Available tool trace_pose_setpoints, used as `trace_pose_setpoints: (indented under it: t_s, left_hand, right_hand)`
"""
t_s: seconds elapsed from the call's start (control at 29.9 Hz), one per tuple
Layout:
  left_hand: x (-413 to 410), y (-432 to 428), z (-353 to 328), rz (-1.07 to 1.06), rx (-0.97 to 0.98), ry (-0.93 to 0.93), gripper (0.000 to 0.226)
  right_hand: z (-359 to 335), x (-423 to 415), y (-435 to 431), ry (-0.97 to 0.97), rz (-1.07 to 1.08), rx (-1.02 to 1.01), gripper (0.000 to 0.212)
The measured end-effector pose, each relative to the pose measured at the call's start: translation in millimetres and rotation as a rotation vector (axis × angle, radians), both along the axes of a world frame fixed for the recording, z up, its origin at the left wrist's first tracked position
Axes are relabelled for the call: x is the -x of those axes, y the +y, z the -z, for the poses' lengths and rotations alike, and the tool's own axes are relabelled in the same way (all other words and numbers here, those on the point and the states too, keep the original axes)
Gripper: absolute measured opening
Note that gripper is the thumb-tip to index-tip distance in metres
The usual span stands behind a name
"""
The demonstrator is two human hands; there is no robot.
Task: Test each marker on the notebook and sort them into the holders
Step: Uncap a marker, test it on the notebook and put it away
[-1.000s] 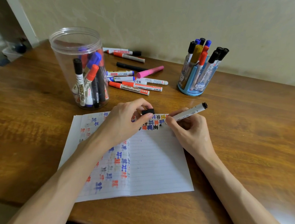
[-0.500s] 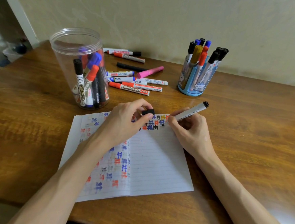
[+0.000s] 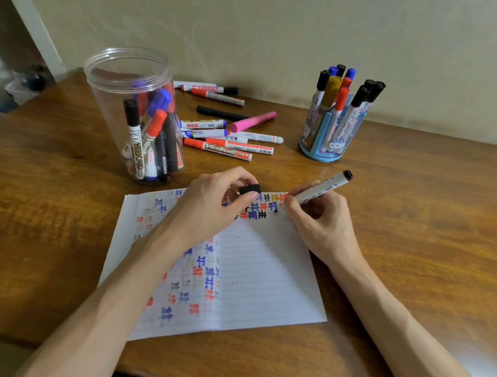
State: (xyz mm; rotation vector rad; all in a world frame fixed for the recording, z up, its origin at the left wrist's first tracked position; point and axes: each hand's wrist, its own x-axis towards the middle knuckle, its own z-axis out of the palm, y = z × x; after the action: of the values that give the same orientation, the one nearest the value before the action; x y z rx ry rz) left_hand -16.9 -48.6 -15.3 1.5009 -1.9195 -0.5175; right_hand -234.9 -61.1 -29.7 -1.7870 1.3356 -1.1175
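Standing at far left, the clear jar (image 3: 134, 114) holds markers, then the left hand (image 3: 210, 203) pinches a black cap (image 3: 250, 189) over the notebook (image 3: 264, 278), the right hand (image 3: 322, 221) grips a white marker (image 3: 321, 188) tip-down on the page, and the blue holder (image 3: 325, 141) stands far right.

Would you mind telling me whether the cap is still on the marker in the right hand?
No, the black cap is pinched in the left hand, apart from the marker writing on the notebook.

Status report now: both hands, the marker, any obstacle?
Left hand holds black cap. Right hand grips marker, tip on notebook. Nothing in the way.
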Motion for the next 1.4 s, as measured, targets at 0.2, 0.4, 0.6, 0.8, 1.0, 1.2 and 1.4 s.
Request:
trace_pose_setpoints:
  t_s: [0.2,0.4,0.6,0.8,1.0,1.2,1.4]
  left_hand:
    - [-1.3,0.2,-0.8,0.015,-0.01,0.005,0.025]
    - [0.2,2.2,-2.8,0.042,-0.044,0.028,0.028]
    - [2.6,3.5,-4.1,0.099,-0.039,0.08,0.026]
    - [3.0,5.1,-7.8,0.109,-0.008,0.115,0.021]
    - [1.0,2.8,-8.4,0.075,-0.001,0.145,0.019]
    - [-2.4,4.8,-11.3,0.035,-0.01,0.202,0.021]
    - [-2.1,6.5,-11.3,0.036,0.035,0.188,0.018]
  right_hand:
    - [-4.2,-0.5,1.0,-0.036,0.002,-0.044,0.008]
    - [-17.5,5.4,5.3,-0.358,0.036,-0.165,0.013]
    - [-18.0,2.3,9.7,-0.369,-0.077,-0.177,0.022]
    - [-19.5,3.2,11.6,-0.362,-0.18,-0.237,0.026]
    - [-25.5,11.4,5.0,-0.525,-0.124,-0.416,0.024]
    - [-27.8,26.2,4.9,-0.272,-0.111,-0.192,0.026]
    - [-15.5,26.1,3.1,0.115,-0.178,0.007,0.03]
